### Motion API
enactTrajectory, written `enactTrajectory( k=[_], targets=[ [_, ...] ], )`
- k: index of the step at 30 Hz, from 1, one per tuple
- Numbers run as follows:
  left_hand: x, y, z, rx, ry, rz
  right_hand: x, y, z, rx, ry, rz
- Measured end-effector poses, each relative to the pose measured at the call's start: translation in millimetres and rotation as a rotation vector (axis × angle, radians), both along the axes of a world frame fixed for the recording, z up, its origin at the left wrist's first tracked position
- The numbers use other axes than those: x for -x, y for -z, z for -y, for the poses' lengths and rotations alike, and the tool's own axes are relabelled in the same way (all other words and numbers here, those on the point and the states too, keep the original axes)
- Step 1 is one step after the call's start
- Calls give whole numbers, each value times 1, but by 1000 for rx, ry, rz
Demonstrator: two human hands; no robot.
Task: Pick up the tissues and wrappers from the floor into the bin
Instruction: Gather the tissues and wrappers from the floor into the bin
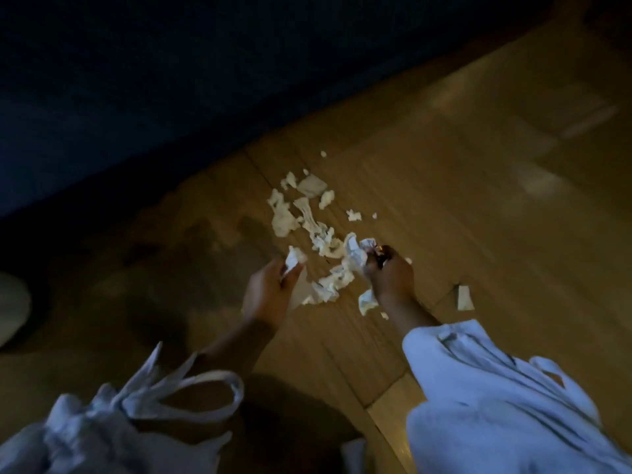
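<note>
Tissue scraps (pixel 284 217) lie scattered on the wooden floor (pixel 478 200). I count about a dozen loose pieces, though several run together in the dim light and the number is not exact. One flat piece (pixel 465 297) sits apart to the right of the rest. Both hands are in view, two white sleeves behind them. A dark surface (pixel 136 97) borders the floor along the upper left, close to the farthest scraps, and bare boards stretch wide to the right. A pale round object (pixel 10 309) shows at the left edge, and I cannot tell what it is. My left hand (pixel 266 292) reaches forward with its back to the camera, fingers pinching a small tissue piece (pixel 294 258). My right hand (pixel 390 278) is curled tight around a crumpled wad (pixel 355 254) low over the pile. A small glint at its fingers is too blurred to name.
</note>
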State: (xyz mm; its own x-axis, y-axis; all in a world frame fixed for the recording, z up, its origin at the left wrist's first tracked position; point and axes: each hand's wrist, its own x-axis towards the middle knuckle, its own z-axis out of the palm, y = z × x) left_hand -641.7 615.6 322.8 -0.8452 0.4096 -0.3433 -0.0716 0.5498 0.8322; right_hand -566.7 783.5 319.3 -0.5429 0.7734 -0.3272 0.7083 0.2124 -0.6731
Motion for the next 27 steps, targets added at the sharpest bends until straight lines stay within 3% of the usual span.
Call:
enactTrajectory(
  k=[5,9,18,27],
  targets=[
    [-19,-145,34,-57,-45,17,6,-162,40,24,-115,-122],
    [-38,-212,67,-107,-172,-12,-1,-234,73,102,-213,-195],
    [-37,-265,170,-125,-308,-43,18,-291,166,219,-342,-227],
    [29,-283,320,-109,-443,-37,106,-298,327,266,-517,-245]
  ],
)
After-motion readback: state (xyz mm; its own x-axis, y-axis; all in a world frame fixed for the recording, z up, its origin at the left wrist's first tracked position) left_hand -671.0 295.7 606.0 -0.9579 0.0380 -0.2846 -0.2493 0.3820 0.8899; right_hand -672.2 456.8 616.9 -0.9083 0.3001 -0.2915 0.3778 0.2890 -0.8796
